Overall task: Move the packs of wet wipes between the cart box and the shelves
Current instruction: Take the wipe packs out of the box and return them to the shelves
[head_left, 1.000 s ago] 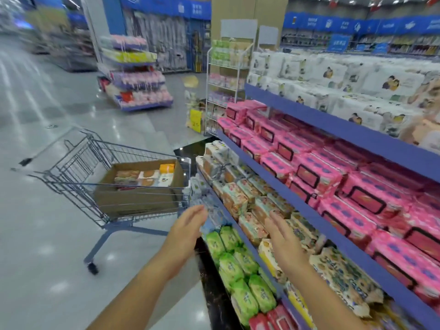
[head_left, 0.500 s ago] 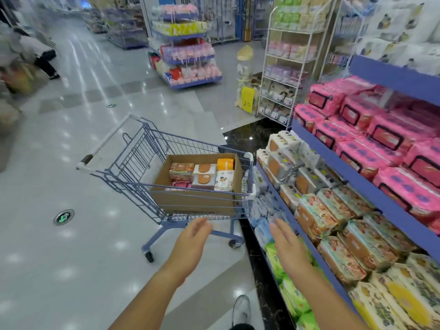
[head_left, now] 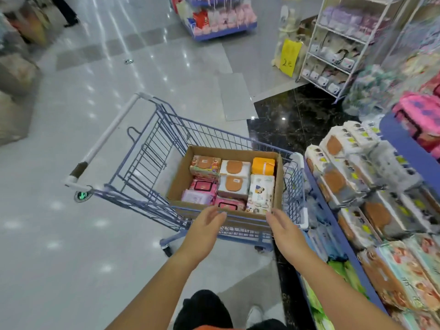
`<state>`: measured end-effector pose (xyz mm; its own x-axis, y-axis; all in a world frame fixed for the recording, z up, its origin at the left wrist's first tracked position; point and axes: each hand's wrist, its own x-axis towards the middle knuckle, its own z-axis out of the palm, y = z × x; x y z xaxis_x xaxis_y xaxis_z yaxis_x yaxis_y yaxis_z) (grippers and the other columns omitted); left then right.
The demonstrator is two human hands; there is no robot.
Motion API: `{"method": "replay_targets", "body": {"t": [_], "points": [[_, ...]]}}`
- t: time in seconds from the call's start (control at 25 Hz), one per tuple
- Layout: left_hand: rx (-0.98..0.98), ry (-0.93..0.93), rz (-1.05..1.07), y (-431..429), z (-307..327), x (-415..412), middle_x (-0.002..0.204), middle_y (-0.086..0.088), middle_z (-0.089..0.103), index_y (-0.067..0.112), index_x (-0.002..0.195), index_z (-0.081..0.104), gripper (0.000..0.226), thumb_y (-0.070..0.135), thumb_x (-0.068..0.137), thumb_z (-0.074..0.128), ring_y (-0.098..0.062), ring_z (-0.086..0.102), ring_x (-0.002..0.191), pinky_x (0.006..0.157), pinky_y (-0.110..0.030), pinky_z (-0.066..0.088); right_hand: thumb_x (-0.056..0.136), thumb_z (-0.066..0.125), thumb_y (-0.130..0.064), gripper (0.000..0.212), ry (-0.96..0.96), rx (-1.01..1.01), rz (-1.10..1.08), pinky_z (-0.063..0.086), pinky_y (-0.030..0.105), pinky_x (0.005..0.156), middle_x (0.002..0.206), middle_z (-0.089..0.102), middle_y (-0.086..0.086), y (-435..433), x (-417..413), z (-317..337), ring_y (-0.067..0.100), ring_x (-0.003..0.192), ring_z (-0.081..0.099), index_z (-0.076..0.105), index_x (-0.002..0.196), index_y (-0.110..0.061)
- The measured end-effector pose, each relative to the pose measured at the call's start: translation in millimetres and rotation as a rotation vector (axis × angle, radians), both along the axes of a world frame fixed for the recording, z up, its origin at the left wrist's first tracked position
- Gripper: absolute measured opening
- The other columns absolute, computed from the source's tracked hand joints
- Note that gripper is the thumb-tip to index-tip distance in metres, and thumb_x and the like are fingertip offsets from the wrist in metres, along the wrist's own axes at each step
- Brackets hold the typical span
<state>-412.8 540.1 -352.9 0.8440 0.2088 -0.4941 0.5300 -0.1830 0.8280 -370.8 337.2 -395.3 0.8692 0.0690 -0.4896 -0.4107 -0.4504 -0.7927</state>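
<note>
A blue wire cart [head_left: 152,148] stands in the aisle with an open cardboard box [head_left: 179,173] inside it. Several packs of wet wipes lie in the box: white packs with orange lids [head_left: 234,179], pink packs [head_left: 203,185], an orange pack [head_left: 263,165]. My left hand [head_left: 204,226] and my right hand [head_left: 284,228] reach forward, fingers straight, just short of the box's near wall, holding nothing. To the right, blue shelves [head_left: 402,148] carry rows of wipes packs [head_left: 338,177].
A white wire rack [head_left: 333,51] with a yellow price sign [head_left: 289,57] stands beyond the shelves. A blue display stand [head_left: 219,17] sits further back on the shiny floor. A person's legs [head_left: 65,10] show at the top left. My feet are below.
My view has swung from the shelves down to the cart. Both hands have come closer to the box's near edge, still holding nothing.
</note>
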Motion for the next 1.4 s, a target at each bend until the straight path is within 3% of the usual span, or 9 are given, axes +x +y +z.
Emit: {"method": "replay_targets", "body": {"t": [0.16, 0.44, 0.6, 0.8, 0.96, 1.12, 1.24, 1.4], "points": [[-0.043, 0.083, -0.042, 37.0, -35.6, 86.1, 0.144, 0.004, 0.051, 0.019, 0.151, 0.044, 0.051, 0.036, 0.104, 0.055, -0.009, 0.047, 0.120, 0.096, -0.024, 0.033, 0.104, 0.041, -0.049, 0.060, 0.104, -0.028, -0.044, 0.029, 0.028, 0.097, 0.157, 0.038, 0.002, 30.5, 66.8, -32.2, 0.021, 0.142, 0.039, 0.032, 0.156, -0.021], [-0.033, 0.278, -0.246, 98.3, -112.1, 218.6, 0.139, 0.005, 0.054, 0.019, 0.151, 0.042, 0.060, 0.046, 0.100, 0.059, -0.012, 0.050, 0.118, 0.097, -0.028, 0.034, 0.099, 0.049, -0.053, 0.068, 0.291, -0.132, -0.300, 0.035, 0.038, 0.109, 0.156, 0.040, 0.006, 81.6, 162.8, -109.1, 0.026, 0.138, 0.043, 0.032, 0.155, -0.017], [-0.019, 0.379, -0.386, 112.9, -157.5, 265.1, 0.154, 0.000, 0.048, 0.020, 0.155, 0.036, 0.069, 0.049, 0.098, 0.061, -0.013, 0.050, 0.122, 0.102, -0.031, 0.038, 0.088, 0.060, -0.056, 0.066, 0.338, -0.292, -0.378, 0.048, 0.038, 0.099, 0.134, 0.058, 0.009, 96.1, 199.6, -159.6, 0.026, 0.112, 0.058, 0.049, 0.138, -0.016], [-0.049, 0.480, -0.430, 115.9, -199.3, 281.9, 0.147, 0.007, 0.050, 0.025, 0.154, 0.039, 0.109, 0.082, 0.067, 0.071, -0.012, 0.050, 0.132, 0.113, -0.040, 0.041, 0.071, 0.069, -0.063, 0.099, 0.442, -0.527, -0.407, 0.044, 0.048, 0.104, 0.141, 0.044, 0.012, 87.0, 233.0, -223.0, 0.034, 0.131, 0.044, 0.032, 0.146, -0.009], [-0.019, 0.531, -0.475, 115.7, -216.3, 276.6, 0.151, 0.009, 0.046, 0.028, 0.153, 0.039, 0.069, 0.050, 0.094, 0.066, -0.013, 0.046, 0.140, 0.115, -0.036, 0.037, 0.065, 0.080, -0.061, 0.123, 0.472, -0.699, -0.326, 0.038, 0.046, 0.109, 0.151, 0.028, 0.013, 93.3, 243.2, -256.6, 0.032, 0.138, 0.034, 0.010, 0.151, -0.006], [-0.004, 0.535, -0.468, 121.9, -225.5, 280.5, 0.146, 0.009, 0.052, 0.031, 0.148, 0.043, 0.064, 0.048, 0.092, 0.069, -0.012, 0.047, 0.138, 0.117, -0.039, 0.037, 0.065, 0.079, -0.062, 0.119, 0.491, -0.914, -0.288, 0.041, 0.043, 0.105, 0.149, 0.032, 0.014, 101.3, 251.8, -272.3, 0.031, 0.136, 0.039, 0.011, 0.144, -0.005], [-0.017, 0.519, -0.488, 122.2, -220.5, 290.1, 0.148, 0.008, 0.051, 0.035, 0.144, 0.044, 0.060, 0.045, 0.091, 0.071, -0.010, 0.049, 0.133, 0.118, -0.041, 0.038, 0.066, 0.080, -0.055, 0.102, 0.457, -0.841, -0.336, 0.042, 0.046, 0.100, 0.140, 0.041, 0.013, 93.6, 252.2, -253.4, 0.033, 0.131, 0.043, 0.024, 0.137, -0.008], [-0.094, 0.420, -0.514, 109.7, -192.3, 323.8, 0.137, 0.008, 0.056, 0.034, 0.133, 0.051, 0.043, 0.035, 0.094, 0.071, -0.011, 0.054, 0.127, 0.105, -0.028, 0.042, 0.057, 0.082, -0.047, 0.090, 0.319, -0.708, -0.347, 0.046, 0.047, 0.096, 0.125, 0.048, 0.010, 87.8, 234.4, -193.4, 0.033, 0.121, 0.047, 0.037, 0.126, -0.011]]}}
